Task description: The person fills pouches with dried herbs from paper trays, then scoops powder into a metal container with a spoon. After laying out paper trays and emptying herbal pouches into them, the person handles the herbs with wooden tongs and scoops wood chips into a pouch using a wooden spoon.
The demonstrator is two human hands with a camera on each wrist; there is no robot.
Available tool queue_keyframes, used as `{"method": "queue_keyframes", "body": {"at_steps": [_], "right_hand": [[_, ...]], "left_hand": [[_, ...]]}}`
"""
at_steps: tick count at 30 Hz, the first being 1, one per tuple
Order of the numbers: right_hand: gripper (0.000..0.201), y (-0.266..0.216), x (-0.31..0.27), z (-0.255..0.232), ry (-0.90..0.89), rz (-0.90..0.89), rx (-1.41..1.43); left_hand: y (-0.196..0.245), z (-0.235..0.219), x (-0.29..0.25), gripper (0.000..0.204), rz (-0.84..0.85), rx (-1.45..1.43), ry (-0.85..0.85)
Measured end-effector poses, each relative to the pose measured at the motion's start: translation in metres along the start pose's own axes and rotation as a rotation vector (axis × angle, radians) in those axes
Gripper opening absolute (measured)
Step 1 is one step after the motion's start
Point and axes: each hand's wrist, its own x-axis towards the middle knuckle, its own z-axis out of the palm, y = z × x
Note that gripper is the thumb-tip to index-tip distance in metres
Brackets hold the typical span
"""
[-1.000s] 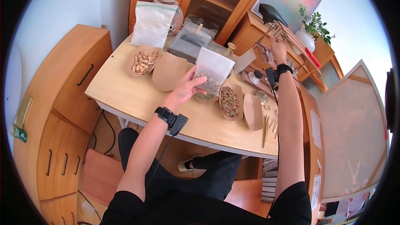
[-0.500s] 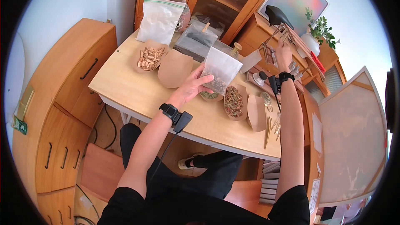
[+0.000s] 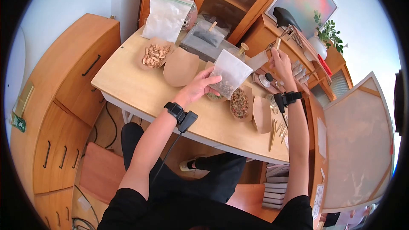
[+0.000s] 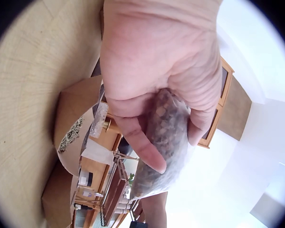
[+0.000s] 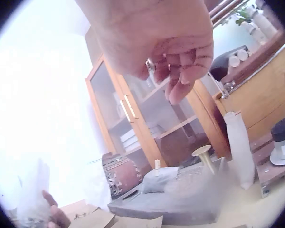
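In the head view my left hand [image 3: 197, 87] grips a translucent white pouch [image 3: 232, 71] by its lower left side, thumb in front. Dried bits fill the pouch's bottom, and its upper part stands flat. The left wrist view shows fingers curled around the filled pouch [image 4: 167, 130]. My right hand [image 3: 281, 64] is raised at the right, in front of the wooden rack [image 3: 304, 44], and pinches a small wooden clothespin [image 3: 277, 43]. From the right wrist the fingers look curled, with a bit of metal glinting between them; most of the clothespin is hidden there.
Paper trays of dried pieces [image 3: 156, 55], mixed herbs [image 3: 240, 103] and green herbs stand on the table [image 3: 128, 74], near two other paper trays [image 3: 180, 67]. Behind are a zip bag [image 3: 167, 19], a grey box [image 3: 198, 44] with a clipped pouch, and a brass stamp. Tweezers [image 3: 272, 134] lie right.
My right hand has come away from the rack, down and slightly left, with a clothespin in its fingers. The left hand still holds the pouch, now a little further right in view.
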Motion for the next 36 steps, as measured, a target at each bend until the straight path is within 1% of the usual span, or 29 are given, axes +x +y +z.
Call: {"method": "queue_keyframes", "body": {"at_steps": [1,2,4,5,6,8,10,11,12,13,14,16,17,19,20,22,23,25,26,28,32,36], "right_hand": [[0.043,-0.012,-0.008,-0.004,-0.094,-0.058,0.006],[0.043,-0.025,-0.017,-0.007,-0.1,-0.045,0.008],[0.037,-0.052,-0.033,-0.015,-0.286,-0.176,0.023],[0.036,-0.068,-0.039,-0.02,-0.338,-0.2,-0.017],[0.036,-0.076,-0.042,-0.024,-0.341,-0.191,-0.015],[0.038,-0.089,-0.044,-0.029,-0.432,-0.304,-0.124],[0.04,-0.107,-0.05,-0.034,-0.44,-0.305,-0.115],[0.041,-0.117,-0.052,-0.037,-0.485,-0.301,-0.186],[0.042,-0.121,-0.054,-0.038,-0.531,-0.298,-0.258],[0.045,-0.119,-0.052,-0.039,-0.582,-0.356,-0.275],[0.045,-0.118,-0.05,-0.04,-0.582,-0.356,-0.273],[0.046,-0.115,-0.047,-0.042,-0.813,-0.305,-0.367],[0.046,-0.114,-0.046,-0.043,-0.813,-0.305,-0.366],[0.046,-0.114,-0.043,-0.046,-0.955,-0.151,-0.385],[0.046,-0.114,-0.041,-0.048,-0.956,-0.15,-0.385],[0.047,-0.116,-0.04,-0.052,-1.074,-0.101,-0.361],[0.047,-0.119,-0.04,-0.053,-1.075,-0.1,-0.36],[0.047,-0.124,-0.042,-0.054,-1.179,-0.062,-0.346],[0.047,-0.122,-0.041,-0.054,-1.18,-0.061,-0.345],[0.046,-0.119,-0.039,-0.054,-1.275,-0.052,-0.32],[0.046,-0.124,-0.04,-0.056,-1.279,-0.04,-0.325],[0.046,-0.122,-0.041,-0.053,-1.327,-0.011,-0.327]], "left_hand": [[0.001,0.0,0.0,0.052,-0.008,0.024,-0.017],[0.001,0.0,0.001,0.053,-0.018,0.049,-0.035],[0.001,-0.001,0.001,0.054,-0.032,0.05,-0.039],[0.001,0.0,0.001,0.055,-0.03,0.057,-0.048],[0.001,0.0,0.001,0.055,-0.039,0.054,-0.046],[0.002,0.001,0.0,0.057,-0.049,0.065,-0.061],[0.002,0.001,-0.001,0.058,-0.058,0.068,-0.063],[0.002,0.001,-0.002,0.059,-0.061,0.07,-0.069],[0.002,0.001,-0.002,0.059,-0.064,0.072,-0.067],[0.002,0.001,-0.002,0.06,-0.075,0.067,-0.075],[0.002,0.001,-0.001,0.06,-0.085,0.061,-0.084],[0.003,0.003,-0.003,0.06,-0.083,0.061,-0.09],[0.003,0.003,-0.004,0.06,-0.079,0.061,-0.097],[0.001,0.003,-0.004,0.06,-0.086,0.064,-0.096],[0.0,0.002,-0.003,0.06,-0.092,0.068,-0.097],[-0.002,0.0,-0.003,0.059,-0.109,0.079,-0.123],[-0.003,-0.001,-0.003,0.058,-0.124,0.092,-0.15],[-0.002,-0.001,-0.004,0.055,-0.155,0.092,-0.181],[-0.001,-0.001,-0.005,0.052,-0.185,0.093,-0.212],[-0.001,-0.001,-0.006,0.053,-0.201,0.097,-0.231],[-0.001,-0.003,-0.005,0.055,-0.241,0.106,-0.292],[-0.002,-0.002,-0.005,0.057,-0.248,0.098,-0.308]]}}
